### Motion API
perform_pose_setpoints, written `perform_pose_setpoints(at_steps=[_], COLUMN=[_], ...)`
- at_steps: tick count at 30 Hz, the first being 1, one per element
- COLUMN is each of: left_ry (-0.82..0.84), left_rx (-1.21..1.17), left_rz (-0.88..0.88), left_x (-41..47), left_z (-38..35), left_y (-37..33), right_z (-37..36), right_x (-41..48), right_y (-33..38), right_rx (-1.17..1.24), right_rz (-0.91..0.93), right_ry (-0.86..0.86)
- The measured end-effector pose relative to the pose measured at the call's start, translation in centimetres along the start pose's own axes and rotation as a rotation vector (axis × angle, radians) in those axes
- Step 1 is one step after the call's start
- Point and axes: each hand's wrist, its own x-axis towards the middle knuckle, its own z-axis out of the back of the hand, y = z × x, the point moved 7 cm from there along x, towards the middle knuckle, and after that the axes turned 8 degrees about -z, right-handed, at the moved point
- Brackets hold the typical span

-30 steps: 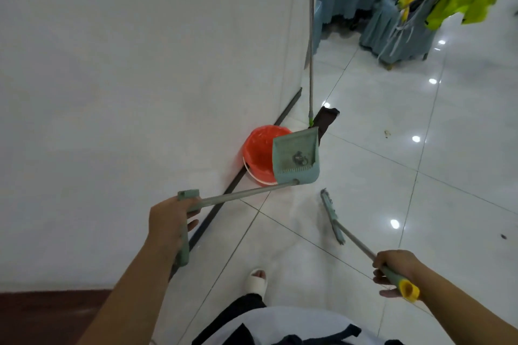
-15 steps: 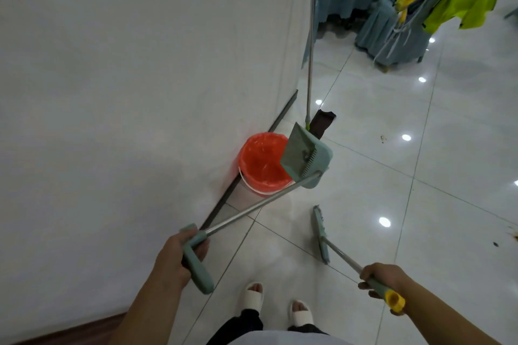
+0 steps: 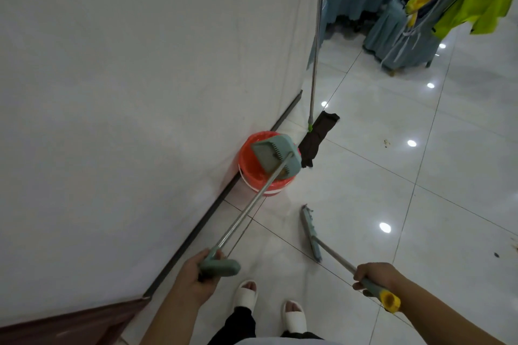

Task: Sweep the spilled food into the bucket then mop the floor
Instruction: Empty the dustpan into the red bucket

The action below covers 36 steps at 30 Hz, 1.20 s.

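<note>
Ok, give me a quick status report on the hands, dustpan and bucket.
Left hand grips dustpan handle, pan tipped over orange bucket. Right hand grips broom, head on floor. Mop leans on wall beside bucket, untouched.

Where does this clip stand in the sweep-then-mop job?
In hand: left hand tips the dustpan over the orange bucket; right hand holds the broom. Left: brown specks on the tiles, and the mop leans unused against the wall.

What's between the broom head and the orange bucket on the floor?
Head view: nothing. Bare white tile and a grout line separate the broom head from the orange bucket. The dustpan sits tipped over the bucket, not in that gap.
</note>
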Motion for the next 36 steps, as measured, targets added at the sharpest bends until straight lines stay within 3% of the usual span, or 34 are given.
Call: perform_pose_setpoints(at_steps=[8,18,27,36], left_ry=[0.016,-0.046,0.007,-0.002], left_rx=[0.090,0.007,-0.155,-0.087], left_rz=[0.051,0.029,0.095,0.057], left_x=[0.9,1.5,1.3,1.6], left_z=[0.4,0.6,1.2,-0.7], left_y=[3.1,3.1,4.1,4.0], right_z=[0.5,0.6,1.0,1.6], right_x=[0.9,1.3,1.3,1.2], right_y=[-2.1,-4.2,-5.0,-5.2], right_rx=[-0.025,-0.028,-0.075,-0.119], right_rz=[0.004,-0.027,-0.031,-0.029], right_ry=[0.007,-0.001,-0.018,-0.015])
